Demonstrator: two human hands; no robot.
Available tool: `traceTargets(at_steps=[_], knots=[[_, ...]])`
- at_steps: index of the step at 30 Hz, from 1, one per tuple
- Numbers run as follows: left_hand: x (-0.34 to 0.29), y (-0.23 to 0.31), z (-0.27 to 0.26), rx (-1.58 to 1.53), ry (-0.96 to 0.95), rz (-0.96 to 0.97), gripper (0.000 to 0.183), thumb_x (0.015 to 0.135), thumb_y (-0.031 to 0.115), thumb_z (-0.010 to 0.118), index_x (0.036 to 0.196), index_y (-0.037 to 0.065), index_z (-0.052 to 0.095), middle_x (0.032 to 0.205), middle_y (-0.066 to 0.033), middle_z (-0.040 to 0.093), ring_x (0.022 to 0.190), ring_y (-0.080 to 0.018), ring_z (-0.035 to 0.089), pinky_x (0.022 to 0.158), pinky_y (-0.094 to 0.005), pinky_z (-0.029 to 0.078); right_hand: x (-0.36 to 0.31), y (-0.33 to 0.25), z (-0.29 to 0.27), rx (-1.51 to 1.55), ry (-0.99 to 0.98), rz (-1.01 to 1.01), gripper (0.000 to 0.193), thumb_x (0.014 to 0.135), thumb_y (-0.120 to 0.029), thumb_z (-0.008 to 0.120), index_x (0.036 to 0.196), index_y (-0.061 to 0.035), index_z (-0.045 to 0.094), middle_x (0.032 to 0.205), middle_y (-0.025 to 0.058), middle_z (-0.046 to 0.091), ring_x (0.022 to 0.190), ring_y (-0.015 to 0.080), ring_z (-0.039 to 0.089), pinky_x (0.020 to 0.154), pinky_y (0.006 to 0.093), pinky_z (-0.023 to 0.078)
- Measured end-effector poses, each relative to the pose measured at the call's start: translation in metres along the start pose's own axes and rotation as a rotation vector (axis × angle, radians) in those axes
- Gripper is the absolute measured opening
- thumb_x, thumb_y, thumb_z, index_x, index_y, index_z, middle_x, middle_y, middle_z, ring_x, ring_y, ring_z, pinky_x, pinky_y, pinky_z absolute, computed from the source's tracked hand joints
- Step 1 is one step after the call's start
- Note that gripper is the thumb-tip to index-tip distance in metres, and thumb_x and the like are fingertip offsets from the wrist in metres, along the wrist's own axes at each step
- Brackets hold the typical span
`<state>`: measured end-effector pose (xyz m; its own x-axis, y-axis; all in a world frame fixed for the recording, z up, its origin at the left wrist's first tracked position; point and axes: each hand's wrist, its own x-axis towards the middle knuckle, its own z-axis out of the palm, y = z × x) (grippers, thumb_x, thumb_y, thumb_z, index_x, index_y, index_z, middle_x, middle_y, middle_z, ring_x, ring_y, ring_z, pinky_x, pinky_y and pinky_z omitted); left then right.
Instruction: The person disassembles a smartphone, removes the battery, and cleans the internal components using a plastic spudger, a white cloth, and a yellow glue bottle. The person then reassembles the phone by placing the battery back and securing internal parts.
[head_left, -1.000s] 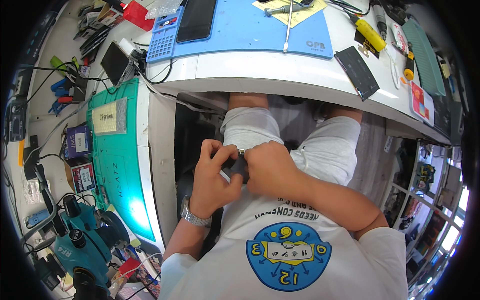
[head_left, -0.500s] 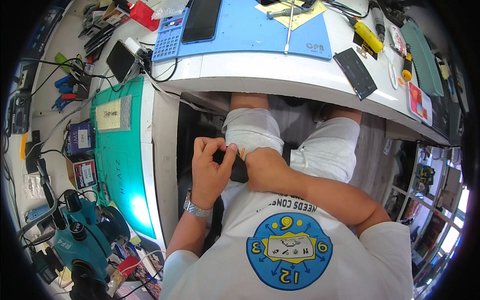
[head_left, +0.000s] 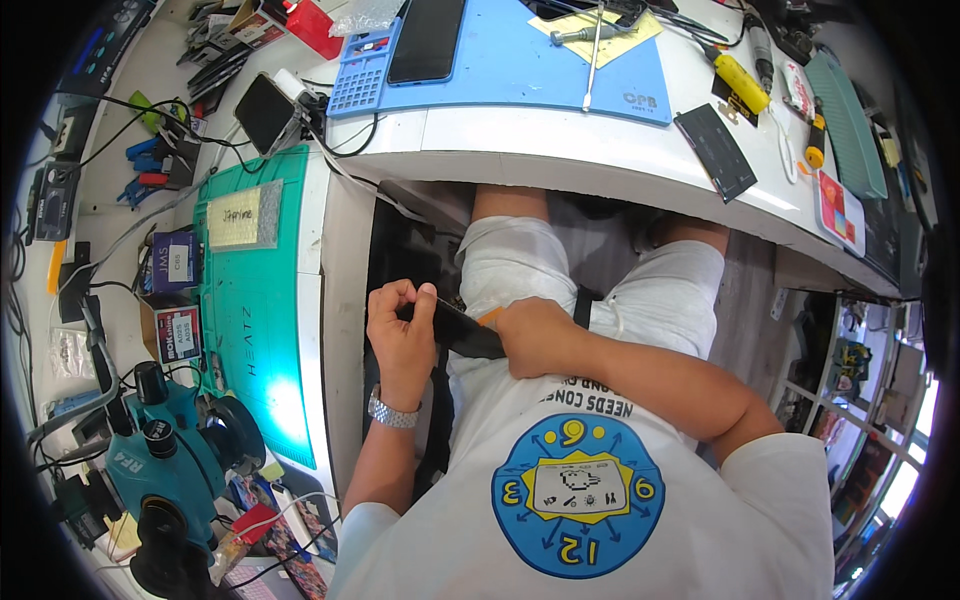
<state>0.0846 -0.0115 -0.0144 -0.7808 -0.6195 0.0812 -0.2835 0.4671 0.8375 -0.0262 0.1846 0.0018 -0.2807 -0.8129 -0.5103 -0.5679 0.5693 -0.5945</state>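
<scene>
A black, flat, phone-like panel [head_left: 466, 332] is held tilted between my two hands, low over my lap. My left hand [head_left: 402, 335] pinches its left end between thumb and fingers. My right hand [head_left: 540, 338] is closed around the other end, its back upward, hiding that part of the panel. Beside the right knuckles, at the panel's far edge, shows a small orange piece [head_left: 490, 316]; whether it is a tool or a strip I cannot tell.
Ahead on the white bench lies a blue work mat [head_left: 500, 85] with a dark phone [head_left: 426, 40] and a thin metal tool [head_left: 594, 60]. A black panel [head_left: 716, 152] lies near its edge. A green mat [head_left: 255, 330] and a teal microscope [head_left: 165, 460] are at left.
My left hand has moved left, away from my right hand, so more of the black panel shows between them. My right hand has stayed closed on its end.
</scene>
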Motion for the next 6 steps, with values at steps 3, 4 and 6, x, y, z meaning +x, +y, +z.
traceTargets(at_steps=[3, 4, 6], knots=[[0.009, -0.005, -0.003, -0.115, 0.051, -0.168, 0.022, 0.104, 0.016, 0.081, 0.098, 0.003, 0.065, 0.092, -0.0005, 0.057, 0.088, -0.0141, 0.052, 0.083, -0.0319, 0.049, 0.001, 0.011, -0.006, 0.030, 0.044, 0.034, 0.028, 0.075, -0.011, 0.077, 0.102, -0.0074, 0.087, 0.095, 0.0227, 0.080, 0.097, 0.0445, 0.078, 0.088, 0.0500, 0.063], [0.010, -0.002, -0.008, -0.176, 0.034, -0.274, 0.023, 0.107, 0.019, 0.079, 0.098, 0.005, 0.063, 0.090, 0.0016, 0.054, 0.086, -0.0115, 0.049, 0.082, -0.0299, 0.047, -0.002, 0.016, -0.009, 0.056, 0.086, 0.028, 0.027, 0.077, -0.013, 0.079, 0.102, -0.0077, 0.087, 0.095, 0.0225, 0.080, 0.097, 0.0445, 0.079, 0.089, 0.0499, 0.063], [0.014, -0.009, -0.008, -0.235, 0.049, -0.336, 0.021, 0.108, 0.018, 0.078, 0.100, 0.006, 0.063, 0.091, 0.0007, 0.057, 0.087, -0.0120, 0.051, 0.083, -0.0295, 0.047, -0.010, 0.026, -0.014, 0.107, 0.164, 0.013, 0.026, 0.079, -0.017, 0.083, 0.103, -0.0083, 0.087, 0.097, 0.0220, 0.081, 0.098, 0.0446, 0.079, 0.092, 0.0497, 0.063]])
